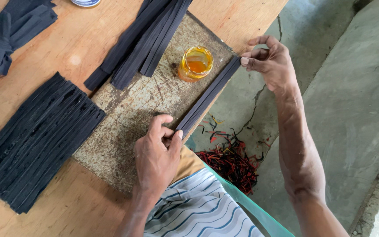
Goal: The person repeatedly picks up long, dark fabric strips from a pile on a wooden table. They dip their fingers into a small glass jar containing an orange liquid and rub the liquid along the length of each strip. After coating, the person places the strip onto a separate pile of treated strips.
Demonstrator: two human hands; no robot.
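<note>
A long dark fabric strip (209, 95) is stretched along the edge of a stained, rust-coloured work board (128, 118). My left hand (158, 153) pinches its near end between thumb and fingers. My right hand (270, 61) pinches the far end, out past the table's corner. A small glass jar of orange glue (195, 64) stands open on the board, just left of the strip.
A bundle of long dark strips (142, 41) lies across the board's far side. A wide stack of dark strips (33, 140) covers the wooden table (80, 202) at left. More dark fabric (9, 30) sits top left. Red and black scraps (231, 162) litter the concrete floor.
</note>
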